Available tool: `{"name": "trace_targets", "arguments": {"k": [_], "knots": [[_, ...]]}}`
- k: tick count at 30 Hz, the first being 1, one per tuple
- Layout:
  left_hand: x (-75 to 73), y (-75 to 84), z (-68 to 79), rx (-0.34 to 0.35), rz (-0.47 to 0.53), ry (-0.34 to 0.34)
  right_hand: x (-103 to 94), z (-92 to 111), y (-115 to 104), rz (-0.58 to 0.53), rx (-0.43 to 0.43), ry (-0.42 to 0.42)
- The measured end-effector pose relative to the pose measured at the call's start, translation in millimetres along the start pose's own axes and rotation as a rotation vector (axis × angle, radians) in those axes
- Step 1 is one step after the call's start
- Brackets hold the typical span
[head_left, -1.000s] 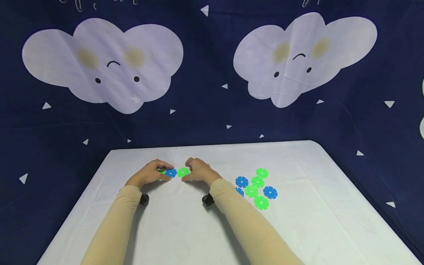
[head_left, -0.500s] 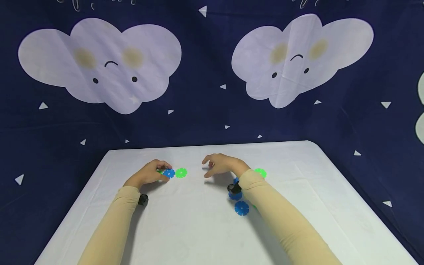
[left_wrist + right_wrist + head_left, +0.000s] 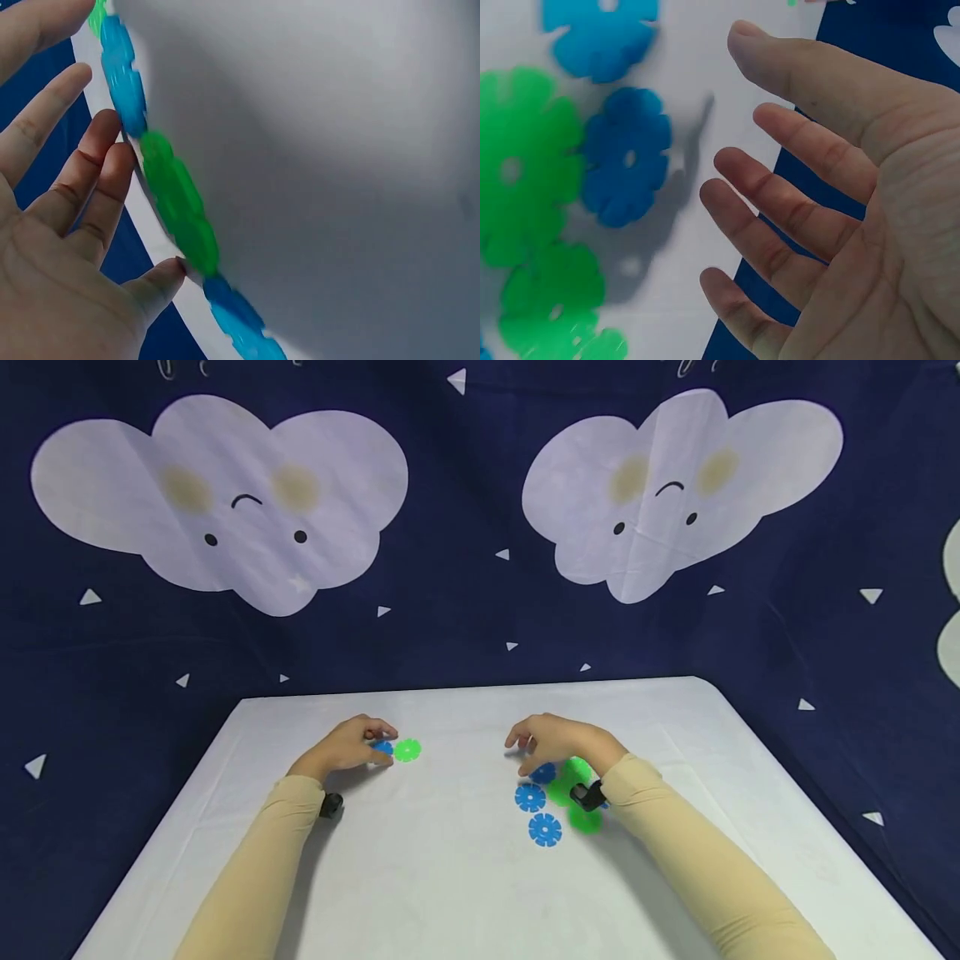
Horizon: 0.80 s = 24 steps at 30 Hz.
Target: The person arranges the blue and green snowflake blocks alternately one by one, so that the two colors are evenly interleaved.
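In the head view my left hand [image 3: 348,747] hovers over the left end of a row of flat notched plastic discs. It partly hides a blue disc [image 3: 383,748]; a green disc [image 3: 407,750] lies just right of it. The left wrist view shows blue and green discs alternating edge to edge, with a green disc [image 3: 180,202] beside the spread fingers and thumb. Over the loose discs at the right, my right hand [image 3: 555,739] has its fingers apart and holds nothing. A blue disc [image 3: 626,157] and a green disc [image 3: 525,165] lie near its fingers.
Several loose discs lie below the right hand, among them a blue disc [image 3: 545,829] nearest the front and a green disc [image 3: 585,818]. The right forearm covers part of this pile. A dark blue cloth [image 3: 465,527] with clouds hangs behind the white table [image 3: 420,877].
My right hand has left the green disc in the row and moved right to the loose discs. The left hand has shifted slightly right along the row.
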<state>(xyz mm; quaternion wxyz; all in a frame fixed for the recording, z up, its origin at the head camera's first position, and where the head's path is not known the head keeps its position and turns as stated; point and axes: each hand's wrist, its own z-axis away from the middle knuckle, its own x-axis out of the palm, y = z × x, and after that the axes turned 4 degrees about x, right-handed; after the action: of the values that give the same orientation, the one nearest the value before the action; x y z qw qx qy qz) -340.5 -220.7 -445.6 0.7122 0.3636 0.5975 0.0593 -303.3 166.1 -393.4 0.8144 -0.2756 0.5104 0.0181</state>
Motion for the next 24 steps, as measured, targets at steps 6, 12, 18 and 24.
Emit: {"name": "trace_targets", "arguments": {"k": [6, 12, 18, 24], "knots": [[5.4, 6.8, -6.1, 0.023, 0.017, 0.007, 9.4, 13.4, 6.4, 0.004, -0.043, 0.024], [10.6, 15.0, -11.4, 0.047, 0.032, 0.0, 23.2, 27.3, 10.2, -0.011, -0.086, 0.051], [15.1, 18.1, -15.3, 0.042, 0.028, 0.008, 33.9, 34.0, 12.6, 0.045, -0.12, 0.072], [18.0, 19.1, -14.8, 0.026, 0.049, 0.015, 40.7, 34.7, 14.0, 0.069, -0.138, 0.104]]}}
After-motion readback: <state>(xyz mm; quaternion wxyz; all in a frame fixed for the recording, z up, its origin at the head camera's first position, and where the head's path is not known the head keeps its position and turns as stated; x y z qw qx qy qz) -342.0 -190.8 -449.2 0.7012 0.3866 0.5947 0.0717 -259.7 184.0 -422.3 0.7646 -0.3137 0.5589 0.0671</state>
